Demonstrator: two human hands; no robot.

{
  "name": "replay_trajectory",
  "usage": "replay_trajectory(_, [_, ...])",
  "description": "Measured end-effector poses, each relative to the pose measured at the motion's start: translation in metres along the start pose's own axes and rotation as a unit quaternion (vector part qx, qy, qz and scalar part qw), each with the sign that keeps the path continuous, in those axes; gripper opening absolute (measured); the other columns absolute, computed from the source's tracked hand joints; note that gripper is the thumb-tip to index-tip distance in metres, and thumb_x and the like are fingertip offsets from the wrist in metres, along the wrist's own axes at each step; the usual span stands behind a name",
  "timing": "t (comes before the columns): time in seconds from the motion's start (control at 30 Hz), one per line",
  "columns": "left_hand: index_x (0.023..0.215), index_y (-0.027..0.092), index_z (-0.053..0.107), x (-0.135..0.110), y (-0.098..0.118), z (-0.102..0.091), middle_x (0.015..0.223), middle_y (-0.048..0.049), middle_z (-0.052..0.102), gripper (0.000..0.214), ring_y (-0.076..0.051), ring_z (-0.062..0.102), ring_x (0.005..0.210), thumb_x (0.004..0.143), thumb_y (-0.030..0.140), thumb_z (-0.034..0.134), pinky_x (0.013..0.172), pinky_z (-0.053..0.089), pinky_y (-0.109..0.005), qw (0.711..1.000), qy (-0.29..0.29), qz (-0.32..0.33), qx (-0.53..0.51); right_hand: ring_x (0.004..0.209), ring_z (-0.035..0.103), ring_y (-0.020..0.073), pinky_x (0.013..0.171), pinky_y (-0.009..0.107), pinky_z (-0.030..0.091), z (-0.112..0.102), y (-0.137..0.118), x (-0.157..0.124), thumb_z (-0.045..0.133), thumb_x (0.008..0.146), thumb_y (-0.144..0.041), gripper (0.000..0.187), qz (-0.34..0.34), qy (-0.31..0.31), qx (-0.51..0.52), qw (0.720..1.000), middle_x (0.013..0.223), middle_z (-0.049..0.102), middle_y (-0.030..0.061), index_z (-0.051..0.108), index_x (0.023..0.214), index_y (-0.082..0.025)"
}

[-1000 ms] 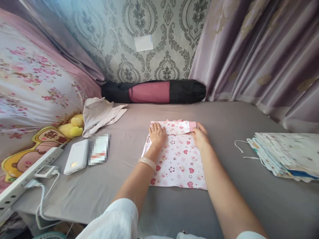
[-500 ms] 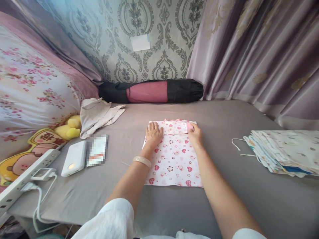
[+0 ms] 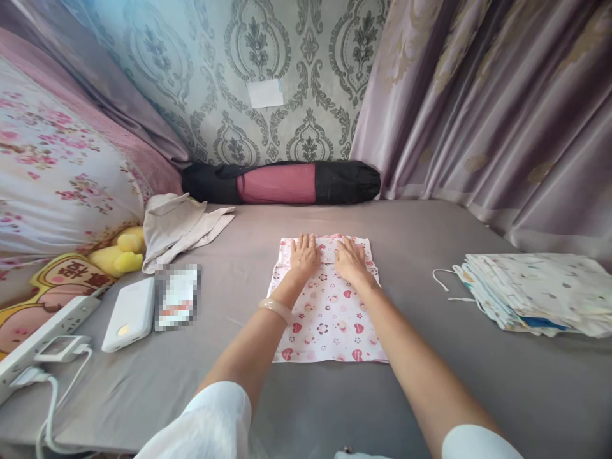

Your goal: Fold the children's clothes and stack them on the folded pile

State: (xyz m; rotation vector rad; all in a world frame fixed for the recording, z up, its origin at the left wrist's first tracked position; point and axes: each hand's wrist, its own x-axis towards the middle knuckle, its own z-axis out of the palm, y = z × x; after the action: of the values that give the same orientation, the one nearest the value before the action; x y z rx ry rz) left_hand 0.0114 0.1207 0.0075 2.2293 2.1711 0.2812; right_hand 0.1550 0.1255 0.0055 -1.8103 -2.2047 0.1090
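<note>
A white garment with pink hearts and flowers lies folded into a rough rectangle on the grey sheet. My left hand rests flat on its upper left part, fingers pointing away from me. Beside it, my right hand lies flat on the upper right part with its fingers spread. Neither hand grips anything. Part of the garment's folded far end is hidden under both hands. A pale bangle circles my left wrist.
At right sits a stack of folded clothes with loose cords. On the left are a power strip, a white power bank, a blurred-out flat item and a beige cloth. A black and pink roll lies along the wall.
My right hand has let go of the pink cuff at the garment's right edge, moved left and flattened onto the cloth. The view has shifted slightly.
</note>
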Motion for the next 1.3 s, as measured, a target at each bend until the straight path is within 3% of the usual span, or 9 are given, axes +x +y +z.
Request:
replay_trajectory(0.13, [0.147,0.013,0.035,0.005,0.005,0.006,0.154,-0.0109,0.036,0.054,-0.025,0.025,0.145,0.1,0.034,0.018,0.119,0.018,-0.047,0.999,0.007,0.046,-0.002,0.146,0.021,0.025,0.118,0.048,0.013,0.008,-0.011,0.008,0.023,0.099,-0.025,0.052,-0.075,-0.019,-0.021,0.997,0.155,0.033,0.013,0.04,0.145,-0.009])
replay_trajectory(0.27, [0.148,0.014,0.034,0.007,-0.006,0.016,0.155,-0.0108,0.034,0.055,-0.029,0.028,0.144,0.1,0.036,0.02,0.117,0.019,-0.051,0.998,-0.001,0.061,0.019,0.146,0.021,0.0237,0.119,0.045,0.012,0.018,-0.009,0.009,0.023,0.099,-0.028,0.054,-0.101,-0.03,-0.022,0.994,0.156,0.031,0.0103,0.037,0.148,-0.01])
replay_trajectory(0.57, [0.148,0.013,0.035,0.006,-0.011,0.022,0.154,-0.012,0.035,0.057,-0.027,0.028,0.143,0.099,0.038,0.02,0.117,0.02,-0.05,0.998,0.017,0.054,0.007,0.147,0.018,0.0212,0.119,0.043,0.01,0.022,-0.007,0.009,0.021,0.099,-0.031,0.055,-0.092,-0.044,-0.013,0.995,0.158,0.026,0.0076,0.033,0.15,-0.014])
replay_trajectory(0.7, [0.144,0.007,0.04,0.003,-0.015,0.025,0.151,-0.0174,0.039,0.06,-0.029,0.028,0.143,0.098,0.04,0.018,0.118,0.018,-0.049,0.997,0.072,-0.025,0.011,0.147,0.017,0.0215,0.119,0.042,0.009,0.022,-0.004,0.008,0.022,0.098,-0.031,0.057,-0.059,-0.014,-0.014,0.998,0.158,0.027,0.0098,0.032,0.15,-0.01])
replay_trajectory(0.77, [0.143,0.007,0.042,0.003,-0.016,0.026,0.151,-0.0177,0.039,0.062,-0.031,0.029,0.142,0.098,0.042,0.017,0.118,0.016,-0.052,0.996,0.07,-0.046,0.02,0.147,0.017,0.0239,0.119,0.045,0.007,0.022,-0.003,0.007,0.022,0.098,-0.031,0.058,-0.02,0.007,-0.018,1.0,0.157,0.027,0.0125,0.031,0.15,-0.006])
replay_trajectory(1.0, [0.145,0.009,0.038,0.006,-0.018,0.024,0.152,-0.0176,0.036,0.064,-0.031,0.028,0.143,0.097,0.045,0.017,0.117,0.017,-0.053,0.999,0.026,-0.037,0.024,0.146,0.02,0.0262,0.118,0.049,0.011,0.023,-0.003,0.009,0.025,0.097,-0.033,0.06,0.018,-0.004,-0.011,1.0,0.157,0.027,0.0144,0.03,0.15,-0.006])
replay_trajectory(1.13, [0.146,0.01,0.036,0.003,-0.034,0.017,0.154,-0.0156,0.035,0.062,-0.028,0.028,0.143,0.098,0.045,0.018,0.118,0.019,-0.048,1.0,0.0,0.017,0.02,0.145,0.022,0.0262,0.117,0.046,0.016,0.017,0.007,0.011,0.023,0.097,-0.031,0.059,0.002,-0.03,-0.009,0.999,0.157,0.028,0.0147,0.034,0.148,-0.005])
replay_trajectory(1.3, [0.146,0.017,0.036,0.0,-0.05,0.012,0.153,-0.0151,0.035,0.06,-0.027,0.028,0.143,0.098,0.047,0.016,0.117,0.019,-0.048,0.999,0.002,0.033,0.025,0.144,0.024,0.0274,0.117,0.046,0.015,0.017,0.025,0.009,0.025,0.097,-0.032,0.057,-0.009,0.012,-0.03,0.999,0.155,0.032,0.0153,0.036,0.147,-0.008])
